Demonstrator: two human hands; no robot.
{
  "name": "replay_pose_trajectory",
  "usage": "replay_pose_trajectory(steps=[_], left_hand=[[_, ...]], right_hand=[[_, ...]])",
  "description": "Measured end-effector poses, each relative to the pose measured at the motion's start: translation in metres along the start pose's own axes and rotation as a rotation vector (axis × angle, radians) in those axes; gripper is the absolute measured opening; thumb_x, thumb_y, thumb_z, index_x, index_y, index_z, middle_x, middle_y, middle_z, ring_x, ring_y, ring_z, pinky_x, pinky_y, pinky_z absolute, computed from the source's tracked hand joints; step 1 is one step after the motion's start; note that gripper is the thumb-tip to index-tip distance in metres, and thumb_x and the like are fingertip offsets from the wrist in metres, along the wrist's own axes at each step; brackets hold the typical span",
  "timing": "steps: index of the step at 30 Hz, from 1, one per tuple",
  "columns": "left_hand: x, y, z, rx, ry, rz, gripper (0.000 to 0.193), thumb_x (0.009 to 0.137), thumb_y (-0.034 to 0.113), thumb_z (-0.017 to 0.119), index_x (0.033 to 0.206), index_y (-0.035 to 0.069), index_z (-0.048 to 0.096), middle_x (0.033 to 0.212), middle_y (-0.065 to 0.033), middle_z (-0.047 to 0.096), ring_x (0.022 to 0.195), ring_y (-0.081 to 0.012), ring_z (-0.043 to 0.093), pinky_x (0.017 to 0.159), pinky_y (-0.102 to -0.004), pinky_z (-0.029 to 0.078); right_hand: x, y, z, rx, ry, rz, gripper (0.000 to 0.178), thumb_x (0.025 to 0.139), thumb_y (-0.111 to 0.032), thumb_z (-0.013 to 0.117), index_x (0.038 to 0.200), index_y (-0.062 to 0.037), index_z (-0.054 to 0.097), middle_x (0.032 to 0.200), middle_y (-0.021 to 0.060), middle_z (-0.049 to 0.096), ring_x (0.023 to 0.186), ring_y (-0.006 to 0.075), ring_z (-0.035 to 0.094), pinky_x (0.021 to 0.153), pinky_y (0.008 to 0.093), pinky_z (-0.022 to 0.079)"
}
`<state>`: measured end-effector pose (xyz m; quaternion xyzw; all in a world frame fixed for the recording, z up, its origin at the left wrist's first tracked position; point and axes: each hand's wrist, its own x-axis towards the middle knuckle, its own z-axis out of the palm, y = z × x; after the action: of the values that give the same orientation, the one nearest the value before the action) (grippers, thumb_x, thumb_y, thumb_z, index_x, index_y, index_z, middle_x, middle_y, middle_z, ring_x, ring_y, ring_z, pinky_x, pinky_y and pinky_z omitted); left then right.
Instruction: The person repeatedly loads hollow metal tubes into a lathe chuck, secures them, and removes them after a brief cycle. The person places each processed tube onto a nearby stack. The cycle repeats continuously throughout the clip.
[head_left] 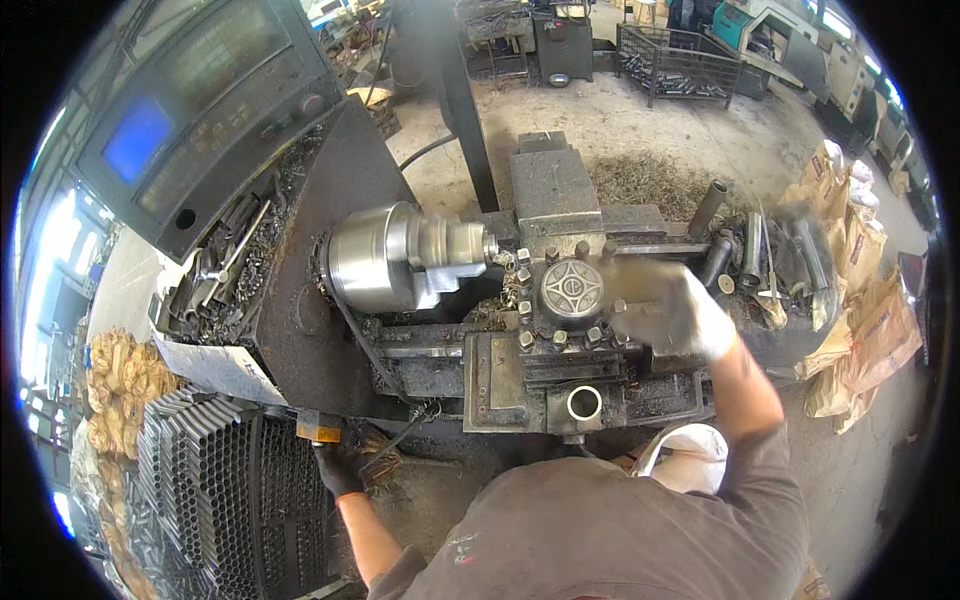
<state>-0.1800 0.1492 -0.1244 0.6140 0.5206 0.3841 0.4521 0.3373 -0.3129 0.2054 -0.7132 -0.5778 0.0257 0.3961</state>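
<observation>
Lying just left of your blurred right hand (pixel 665 315), the nearer one, the turret (pixel 572 290) stands right of the crosswise-axis chuck (pixel 365 262). Your left hand (pixel 342 470) is beside the orange block (pixel 322 434); neither grip can be told.

Daylight glares from left-side windows (pixel 48 270), the right grip (pixel 672 315) blurs, and edges bend.

Only a narrow gap lay between the lathe chuck (pixel 365 262) with its stepped front and the bolt-ringed tool post (pixel 572 288) — metal chips (pixel 507 285) cluttered it. Stacked tubes (pixel 215 480) blocked passage left of the left hand (pixel 341 470).
</observation>
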Motion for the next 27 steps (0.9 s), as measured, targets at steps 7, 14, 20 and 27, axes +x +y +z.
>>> replay_pose_trajectory(steps=[7, 14, 20, 27], left_hand=[[-0.126, 0.006, 0.117, -0.384, -0.051, -0.260, 0.011, 0.100, 0.012, 0.067, 0.109, 0.007, 0.066, 0.090, -0.0039, 0.064, 0.081, -0.0158, 0.061, 0.068, -0.0353, 0.051], [-0.156, 0.028, 0.115, -0.255, -0.165, -0.368, 0.012, 0.103, 0.017, 0.066, 0.109, 0.007, 0.066, 0.094, -0.0034, 0.064, 0.080, -0.0141, 0.059, 0.068, -0.0305, 0.051], [-0.158, 0.002, 0.079, -0.219, -0.060, -0.447, 0.016, 0.100, 0.019, 0.066, 0.107, 0.005, 0.065, 0.097, -0.0060, 0.064, 0.082, -0.0156, 0.061, 0.070, -0.0318, 0.054], [-0.157, 0.006, 0.086, -0.109, -0.211, -0.396, 0.021, 0.101, 0.023, 0.064, 0.113, 0.005, 0.066, 0.096, -0.0080, 0.066, 0.085, -0.0185, 0.065, 0.072, -0.0342, 0.054]], right_hand=[[0.185, 0.059, 0.030, -0.039, -0.901, 0.584, 0.067, 0.096, -0.053, 0.072, 0.153, -0.0199, 0.060, 0.157, 0.0103, 0.059, 0.144, 0.0298, 0.056, 0.124, 0.0474, 0.043], [0.206, 0.157, 0.111, -0.004, -0.726, -0.100, 0.040, 0.103, -0.040, 0.067, 0.132, -0.0140, 0.073, 0.149, 0.0094, 0.065, 0.137, 0.0236, 0.060, 0.118, 0.0464, 0.050], [0.194, 0.271, -0.022, -0.964, -0.203, 0.687, 0.034, 0.098, -0.028, 0.059, 0.112, -0.0091, 0.083, 0.114, 0.0134, 0.081, 0.108, 0.0276, 0.077, 0.088, 0.0391, 0.061], [0.110, 0.313, 0.005, -0.811, -0.695, 0.558, 0.028, 0.097, -0.025, 0.063, 0.101, -0.0059, 0.083, 0.097, 0.0172, 0.080, 0.091, 0.0273, 0.078, 0.080, 0.0368, 0.060]])
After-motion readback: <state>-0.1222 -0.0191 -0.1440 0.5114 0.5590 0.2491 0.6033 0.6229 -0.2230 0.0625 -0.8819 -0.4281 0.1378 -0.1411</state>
